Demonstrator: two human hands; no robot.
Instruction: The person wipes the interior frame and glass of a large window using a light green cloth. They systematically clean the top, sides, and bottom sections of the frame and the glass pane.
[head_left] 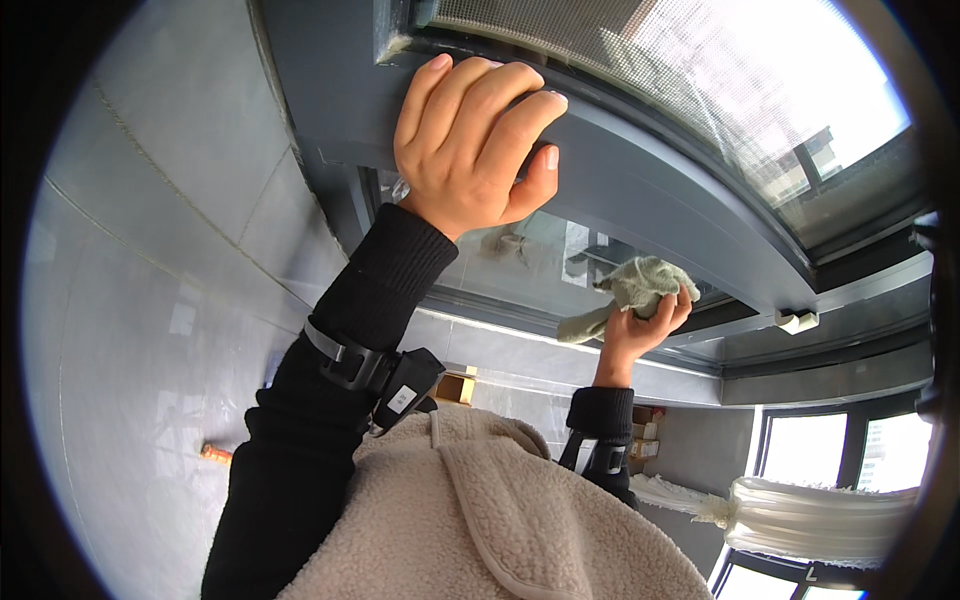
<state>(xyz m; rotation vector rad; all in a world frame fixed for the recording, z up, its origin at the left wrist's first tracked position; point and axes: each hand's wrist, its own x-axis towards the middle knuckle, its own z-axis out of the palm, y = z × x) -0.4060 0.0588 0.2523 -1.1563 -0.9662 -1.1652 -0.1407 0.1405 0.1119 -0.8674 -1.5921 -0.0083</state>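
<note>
Toward the top centre, my left hand (475,145) rests on a dark grey window frame (640,185), its fingers bent over the edge beside the mesh screen. Lower and to the right, my right hand (650,328) is closed round a crumpled grey-green cloth (648,283). One end of the cloth droops to the left of that hand. The cloth is in front of the lower glass pane (520,262); whether it touches the glass I cannot tell.
A mesh screen (560,28) fills the upper window opening. Grey tiled wall (180,250) runs along the left. White wrapped material (810,520) lies at the lower right, near more windows. An open cardboard box (456,386) shows beyond my left wrist.
</note>
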